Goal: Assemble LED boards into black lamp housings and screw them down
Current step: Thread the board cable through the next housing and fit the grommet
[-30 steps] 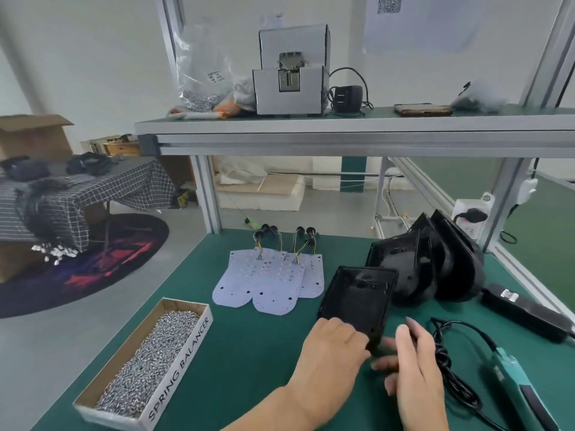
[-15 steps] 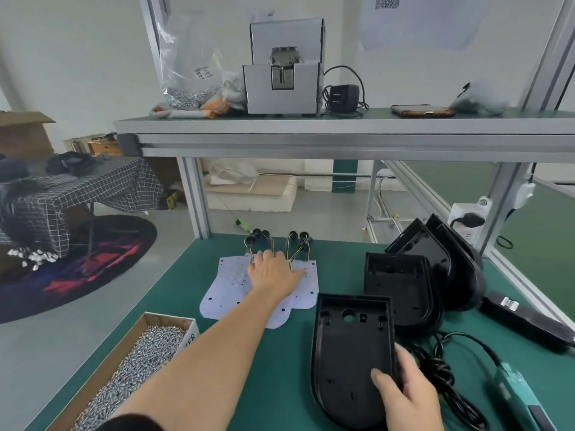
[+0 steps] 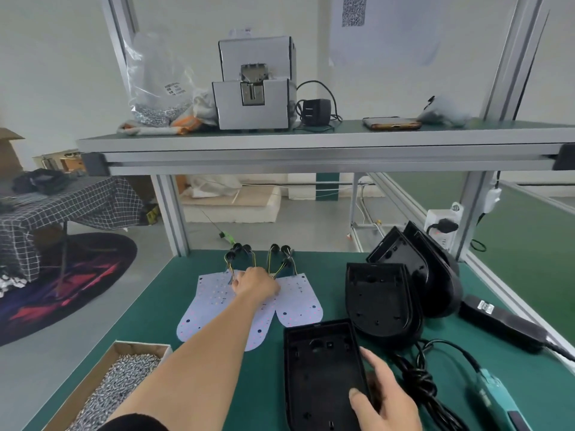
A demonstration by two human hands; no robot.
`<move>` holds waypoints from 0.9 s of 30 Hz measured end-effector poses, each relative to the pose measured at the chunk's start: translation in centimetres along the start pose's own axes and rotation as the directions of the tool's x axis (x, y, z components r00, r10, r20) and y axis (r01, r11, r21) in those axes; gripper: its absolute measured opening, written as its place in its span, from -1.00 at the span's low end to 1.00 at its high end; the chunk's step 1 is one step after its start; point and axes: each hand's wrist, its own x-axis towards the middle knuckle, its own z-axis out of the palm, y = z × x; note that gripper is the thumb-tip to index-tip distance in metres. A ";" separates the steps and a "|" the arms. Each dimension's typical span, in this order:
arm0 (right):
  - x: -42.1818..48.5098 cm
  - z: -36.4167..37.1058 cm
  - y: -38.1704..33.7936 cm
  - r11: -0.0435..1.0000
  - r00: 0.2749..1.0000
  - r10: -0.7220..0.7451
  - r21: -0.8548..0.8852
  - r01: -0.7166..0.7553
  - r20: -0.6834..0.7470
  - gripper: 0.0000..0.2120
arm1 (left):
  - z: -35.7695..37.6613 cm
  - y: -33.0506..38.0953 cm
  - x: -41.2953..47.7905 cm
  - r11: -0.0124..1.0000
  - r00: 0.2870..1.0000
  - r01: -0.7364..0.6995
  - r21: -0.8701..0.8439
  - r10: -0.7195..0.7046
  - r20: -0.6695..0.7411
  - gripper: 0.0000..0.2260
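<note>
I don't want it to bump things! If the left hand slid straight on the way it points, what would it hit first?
Probably the yellow-and-black wires just beyond the left hand, then their round black plugs; depth is hard to judge.

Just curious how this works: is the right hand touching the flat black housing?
Touching. In the head view the right hand lays its thumb inside the housing, fingers along its edge.

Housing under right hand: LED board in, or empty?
Empty: the housing lies cavity-up, bare black floor showing. LED boards lie on the mat, left hand on them.
</note>
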 end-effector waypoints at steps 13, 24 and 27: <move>0.2 0.1 1.1 0.994 0.995 -0.086 -0.069 0.089 0.042 -0.65 | -1.4 0.7 -3.0 0.999 1.000 0.024 -0.027 -0.024 -0.010 -0.86; 0.6 0.4 2.1 0.986 0.988 -0.157 -0.052 0.157 -0.005 -0.73 | -7.1 1.2 -10.3 0.859 0.893 -0.367 -0.357 0.219 -0.392 -0.64; 0.4 0.5 2.0 0.987 0.989 -0.145 -0.068 0.145 0.001 -0.78 | -9.5 0.5 -13.5 0.757 0.816 -0.501 -0.419 0.252 -0.520 -0.66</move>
